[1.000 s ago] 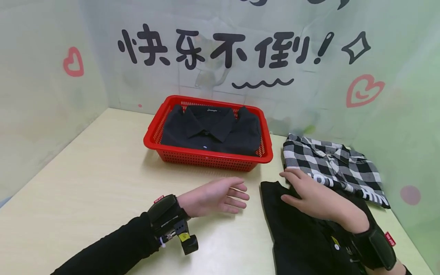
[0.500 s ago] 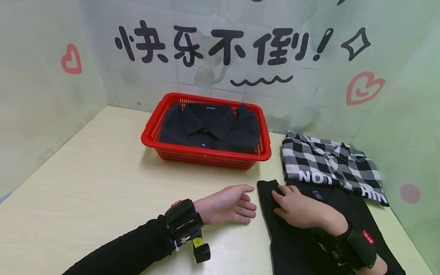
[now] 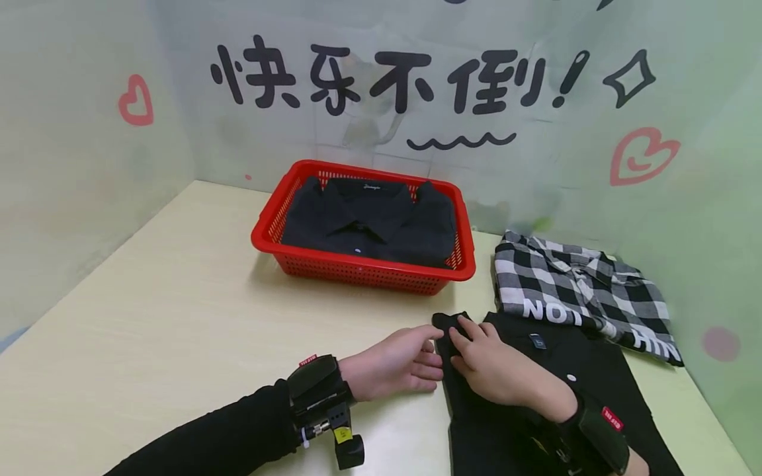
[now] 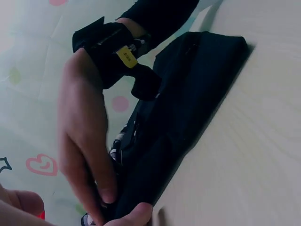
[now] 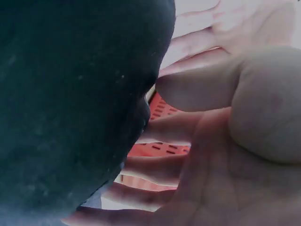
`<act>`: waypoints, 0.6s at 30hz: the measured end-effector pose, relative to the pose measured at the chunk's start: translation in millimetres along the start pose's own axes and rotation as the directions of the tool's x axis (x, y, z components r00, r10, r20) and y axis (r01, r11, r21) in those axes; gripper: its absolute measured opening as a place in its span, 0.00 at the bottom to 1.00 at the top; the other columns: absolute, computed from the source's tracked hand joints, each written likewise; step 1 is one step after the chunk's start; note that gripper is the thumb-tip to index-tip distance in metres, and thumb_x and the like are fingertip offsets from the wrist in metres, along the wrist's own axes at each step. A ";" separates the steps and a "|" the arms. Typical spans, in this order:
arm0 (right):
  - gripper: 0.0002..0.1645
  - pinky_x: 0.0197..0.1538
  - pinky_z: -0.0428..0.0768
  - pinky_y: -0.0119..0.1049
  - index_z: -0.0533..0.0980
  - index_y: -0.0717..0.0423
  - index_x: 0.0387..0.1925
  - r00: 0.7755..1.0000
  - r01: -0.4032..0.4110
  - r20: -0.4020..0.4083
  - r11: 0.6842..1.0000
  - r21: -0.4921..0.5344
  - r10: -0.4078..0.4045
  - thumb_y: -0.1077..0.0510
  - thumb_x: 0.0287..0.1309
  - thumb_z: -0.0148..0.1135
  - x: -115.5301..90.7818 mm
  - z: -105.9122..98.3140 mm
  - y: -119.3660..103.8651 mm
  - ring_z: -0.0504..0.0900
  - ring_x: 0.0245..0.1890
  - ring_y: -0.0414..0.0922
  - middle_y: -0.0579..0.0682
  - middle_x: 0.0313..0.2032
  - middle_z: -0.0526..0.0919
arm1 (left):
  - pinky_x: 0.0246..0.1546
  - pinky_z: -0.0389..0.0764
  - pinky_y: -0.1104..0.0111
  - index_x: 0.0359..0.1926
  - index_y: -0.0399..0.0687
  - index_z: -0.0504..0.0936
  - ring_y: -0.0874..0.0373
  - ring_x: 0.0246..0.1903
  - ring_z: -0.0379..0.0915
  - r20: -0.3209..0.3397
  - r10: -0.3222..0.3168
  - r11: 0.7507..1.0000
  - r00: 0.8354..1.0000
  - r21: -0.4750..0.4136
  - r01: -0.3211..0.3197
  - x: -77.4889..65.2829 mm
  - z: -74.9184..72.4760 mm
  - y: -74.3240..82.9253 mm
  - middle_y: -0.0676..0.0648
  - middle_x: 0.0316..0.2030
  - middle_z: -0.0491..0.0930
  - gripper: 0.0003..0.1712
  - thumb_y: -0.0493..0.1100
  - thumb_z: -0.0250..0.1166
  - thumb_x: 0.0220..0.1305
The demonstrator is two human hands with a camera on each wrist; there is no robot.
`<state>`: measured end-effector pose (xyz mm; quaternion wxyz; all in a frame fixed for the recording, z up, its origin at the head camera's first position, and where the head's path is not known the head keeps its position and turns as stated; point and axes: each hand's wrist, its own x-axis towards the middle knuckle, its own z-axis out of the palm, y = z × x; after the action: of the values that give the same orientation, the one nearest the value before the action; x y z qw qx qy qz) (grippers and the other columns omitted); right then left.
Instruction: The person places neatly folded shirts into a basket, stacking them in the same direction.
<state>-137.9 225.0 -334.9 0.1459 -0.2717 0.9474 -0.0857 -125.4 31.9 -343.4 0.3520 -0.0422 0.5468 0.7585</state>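
In the head view a folded black shirt (image 3: 595, 363) lies on the right of the table, with a small label inside its collar. My right hand (image 3: 506, 373) lies over its upper left part, fingertips on the cloth. Just left of the shirt, my left hand (image 3: 395, 363) stands palm turned to it, fingers extended right at its left edge. In the left wrist view the right hand (image 4: 87, 132) reaches down to the black cloth (image 4: 188, 99) beside the left fingertips (image 4: 138, 214). In the right wrist view the right fingers (image 5: 164, 169) extend along the dark cloth (image 5: 75, 94).
A red plastic basket (image 3: 363, 268) holding a folded dark shirt (image 3: 387, 225) stands at the back. A folded black-and-white checked shirt (image 3: 577, 281) with white lettering lies behind the black shirt. Printed walls (image 3: 77, 198) border the table (image 3: 178, 311).
The right hand has moved left and down onto the black shirt's upper left part. The shirt has shifted left slightly. The left hand has moved right to its edge.
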 end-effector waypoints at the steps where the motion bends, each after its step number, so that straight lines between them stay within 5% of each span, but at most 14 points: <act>1: 0.29 0.63 0.64 0.61 0.66 0.69 0.66 1.000 -0.011 -0.009 0.999 0.049 0.011 0.56 0.70 0.55 -1.0 -1.3 -0.4 0.58 0.65 0.68 0.69 0.69 0.57 | 0.58 0.70 0.46 0.64 0.20 0.57 0.33 0.59 0.67 0.004 0.011 1.000 1.000 0.001 -0.011 -0.7 -0.2 -0.3 0.27 0.58 0.68 0.35 0.48 0.53 0.73; 6: 0.27 0.65 0.59 0.62 0.69 0.61 0.66 0.999 -0.032 -0.019 0.944 0.329 0.041 0.52 0.71 0.54 -16.3 -15.7 13.1 0.56 0.69 0.64 0.64 0.70 0.58 | 0.59 0.70 0.48 0.64 0.18 0.57 0.33 0.60 0.66 0.031 0.033 0.999 0.999 -0.012 -0.032 -1.9 0.4 -5.9 0.27 0.59 0.67 0.36 0.48 0.51 0.73; 12: 0.23 0.52 0.78 0.44 0.73 0.58 0.61 0.993 -0.039 -0.078 0.886 0.462 0.084 0.50 0.73 0.53 -50.2 -34.0 53.7 0.74 0.57 0.54 0.56 0.60 0.75 | 0.58 0.70 0.46 0.64 0.17 0.58 0.32 0.58 0.67 0.032 0.029 0.999 0.999 -0.031 -0.028 -2.1 1.8 -11.3 0.26 0.56 0.69 0.36 0.48 0.52 0.72; 15: 0.24 0.49 0.79 0.45 0.72 0.65 0.60 0.977 -0.163 -0.054 0.880 0.445 0.208 0.51 0.75 0.49 -68.5 -39.9 80.2 0.76 0.54 0.56 0.60 0.56 0.76 | 0.58 0.71 0.47 0.64 0.17 0.58 0.33 0.58 0.68 0.039 0.049 0.999 0.998 -0.009 -0.049 -1.8 2.8 -13.0 0.27 0.57 0.69 0.37 0.49 0.51 0.72; 18: 0.32 0.49 0.77 0.55 0.69 0.73 0.59 0.924 -0.356 0.015 0.846 0.397 0.381 0.46 0.77 0.44 -84.1 -42.0 108.6 0.74 0.53 0.64 0.68 0.54 0.75 | 0.58 0.71 0.48 0.64 0.16 0.58 0.33 0.59 0.67 0.045 0.063 0.998 0.997 0.006 -0.063 -2.1 3.1 -14.1 0.27 0.59 0.68 0.37 0.49 0.50 0.71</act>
<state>-136.6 364.9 -302.2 0.1805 -0.0470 0.9494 -0.2528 -114.7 35.7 -352.5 0.3404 -0.0067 0.5425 0.7680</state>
